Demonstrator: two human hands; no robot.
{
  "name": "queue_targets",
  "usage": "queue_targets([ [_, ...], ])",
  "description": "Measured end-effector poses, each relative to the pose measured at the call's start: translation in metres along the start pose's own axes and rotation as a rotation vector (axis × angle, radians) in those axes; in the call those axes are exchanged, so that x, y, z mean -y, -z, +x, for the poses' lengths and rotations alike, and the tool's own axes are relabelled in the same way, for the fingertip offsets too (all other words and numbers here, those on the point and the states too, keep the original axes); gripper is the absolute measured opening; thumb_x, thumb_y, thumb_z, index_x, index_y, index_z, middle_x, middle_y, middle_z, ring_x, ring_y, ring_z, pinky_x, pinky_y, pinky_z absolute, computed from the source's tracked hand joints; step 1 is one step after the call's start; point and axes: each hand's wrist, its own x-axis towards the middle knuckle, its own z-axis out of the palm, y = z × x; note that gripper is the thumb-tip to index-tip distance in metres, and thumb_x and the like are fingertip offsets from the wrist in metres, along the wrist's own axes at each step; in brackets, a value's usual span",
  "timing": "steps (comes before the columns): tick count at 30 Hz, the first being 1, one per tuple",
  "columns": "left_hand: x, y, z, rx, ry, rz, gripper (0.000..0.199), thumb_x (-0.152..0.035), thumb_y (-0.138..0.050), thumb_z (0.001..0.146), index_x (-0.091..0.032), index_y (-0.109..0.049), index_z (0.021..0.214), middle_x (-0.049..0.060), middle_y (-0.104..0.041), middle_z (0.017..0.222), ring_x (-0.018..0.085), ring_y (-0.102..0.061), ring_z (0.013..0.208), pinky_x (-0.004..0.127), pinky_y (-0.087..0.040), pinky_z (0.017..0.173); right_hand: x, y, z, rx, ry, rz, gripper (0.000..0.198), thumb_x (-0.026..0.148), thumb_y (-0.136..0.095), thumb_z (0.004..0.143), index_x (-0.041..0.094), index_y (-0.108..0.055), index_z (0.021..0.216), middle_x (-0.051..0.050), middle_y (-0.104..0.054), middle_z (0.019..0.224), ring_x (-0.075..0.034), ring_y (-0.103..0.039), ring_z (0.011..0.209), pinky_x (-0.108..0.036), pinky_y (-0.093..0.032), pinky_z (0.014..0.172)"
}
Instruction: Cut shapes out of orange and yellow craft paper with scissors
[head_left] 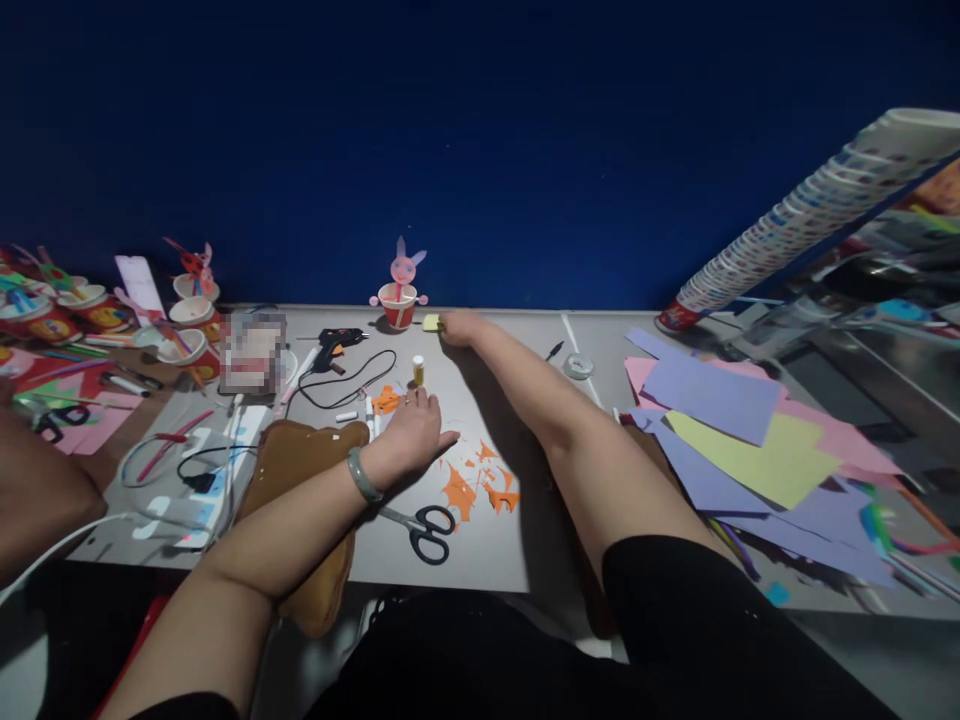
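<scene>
My right hand [460, 329] reaches to the back of the table, its fingers closed on the edge of a small yellow piece of paper [432, 323]. To its left stands a red paper cup [400, 311] with a pink rabbit figure [403, 270] rising from it. Palm down, my left hand [414, 432] rests low over the tabletop with thumb apart and fingers extended. Just beyond its fingertips is a small yellow cylinder with a white top [418, 371]. Orange paper scraps [461, 488] and black-handled scissors [430, 535] lie nearer me.
A black glue gun [335, 348] with its looped cord lies left of centre. Coloured paper sheets [720, 410] and a leaning tall stack of paper cups [810, 215] occupy the right. Decorated cups [90, 305], a power strip [217, 485] and another person's arm [45, 480] are at left.
</scene>
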Motion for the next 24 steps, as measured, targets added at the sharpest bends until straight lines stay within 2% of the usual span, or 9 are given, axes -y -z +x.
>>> queue_targets([
  [3, 0.004, 0.001, 0.000, -0.022, -0.038, -0.036, 0.064, -0.054, -0.051, 0.096, 0.004, -0.058, 0.123, 0.032, -0.061, 0.123, 0.039, -0.057, 0.120, 0.047, -0.041, 0.102, 0.001, -0.005, -0.007, 0.025, 0.032, -0.022, 0.043, 0.029, -0.043, 0.094, 0.012, -0.068, 0.125, -0.022, -0.067, 0.131, -0.033, -0.065, 0.117, -0.035, -0.045, 0.084],
  [5, 0.006, 0.003, -0.001, -0.027, -0.089, -0.067, 0.057, -0.051, -0.051, 0.097, 0.002, -0.062, 0.116, 0.028, -0.065, 0.115, 0.036, -0.060, 0.113, 0.045, -0.044, 0.097, 0.004, -0.013, -0.024, 0.064, 0.079, -0.040, 0.040, 0.030, -0.047, 0.091, 0.015, -0.072, 0.119, -0.019, -0.071, 0.126, -0.031, -0.067, 0.111, -0.033, -0.044, 0.081],
  [10, 0.006, 0.014, -0.008, 0.025, -0.253, -0.109, 0.050, -0.049, -0.048, 0.099, -0.004, -0.068, 0.104, 0.022, -0.070, 0.102, 0.032, -0.066, 0.097, 0.042, -0.049, 0.084, 0.018, -0.036, -0.101, 0.229, 0.259, -0.051, 0.030, 0.030, -0.055, 0.084, 0.021, -0.077, 0.102, -0.011, -0.078, 0.105, -0.022, -0.069, 0.089, -0.029, -0.038, 0.070],
  [13, 0.003, 0.022, -0.013, 0.096, -0.318, -0.169, 0.050, -0.052, -0.042, 0.100, -0.010, -0.071, 0.098, 0.018, -0.071, 0.094, 0.028, -0.067, 0.087, 0.037, -0.048, 0.073, 0.022, -0.040, -0.151, 0.419, 0.390, 0.009, 0.029, 0.028, -0.054, 0.082, 0.019, -0.075, 0.099, -0.010, -0.078, 0.095, -0.020, -0.065, 0.077, -0.029, -0.034, 0.064],
  [15, 0.001, 0.026, -0.014, 0.134, -0.339, -0.217, 0.052, -0.052, -0.037, 0.102, -0.013, -0.071, 0.092, 0.015, -0.071, 0.086, 0.026, -0.066, 0.080, 0.036, -0.046, 0.069, 0.021, -0.038, -0.175, 0.458, 0.389, 0.076, 0.028, 0.027, -0.052, 0.083, 0.018, -0.074, 0.099, -0.009, -0.077, 0.091, -0.019, -0.062, 0.072, -0.029, -0.033, 0.061],
  [17, -0.001, 0.026, -0.014, 0.116, -0.343, -0.257, 0.051, -0.051, -0.037, 0.102, -0.014, -0.070, 0.090, 0.014, -0.070, 0.085, 0.025, -0.064, 0.078, 0.036, -0.046, 0.070, 0.016, -0.033, -0.189, 0.369, 0.320, 0.101, 0.029, 0.027, -0.050, 0.085, 0.018, -0.072, 0.100, -0.011, -0.076, 0.092, -0.019, -0.062, 0.072, -0.029, -0.033, 0.061],
  [19, -0.002, 0.023, -0.012, 0.056, -0.368, -0.283, 0.045, -0.048, -0.040, 0.101, -0.014, -0.068, 0.092, 0.014, -0.070, 0.091, 0.026, -0.064, 0.085, 0.037, -0.047, 0.075, 0.008, -0.029, -0.189, 0.200, 0.179, 0.078, 0.030, 0.027, -0.048, 0.087, 0.017, -0.071, 0.102, -0.013, -0.076, 0.097, -0.021, -0.065, 0.078, -0.029, -0.034, 0.064],
  [22, -0.002, 0.013, -0.007, 0.005, -0.449, -0.298, 0.037, -0.045, -0.045, 0.100, -0.013, -0.065, 0.102, 0.016, -0.068, 0.109, 0.028, -0.060, 0.106, 0.041, -0.047, 0.091, -0.012, -0.028, -0.168, -0.055, -0.088, -0.004, 0.034, 0.028, -0.047, 0.089, 0.016, -0.070, 0.109, -0.017, -0.076, 0.105, -0.028, -0.068, 0.093, -0.032, -0.040, 0.073],
  [24, -0.003, 0.006, -0.005, 0.026, -0.486, -0.304, 0.043, -0.050, -0.049, 0.098, -0.014, -0.061, 0.117, 0.018, -0.061, 0.129, 0.031, -0.054, 0.122, 0.044, -0.043, 0.102, -0.033, -0.028, -0.145, -0.166, -0.224, -0.047, 0.038, 0.030, -0.047, 0.091, 0.013, -0.068, 0.118, -0.020, -0.074, 0.111, -0.032, -0.067, 0.100, -0.035, -0.043, 0.080],
])
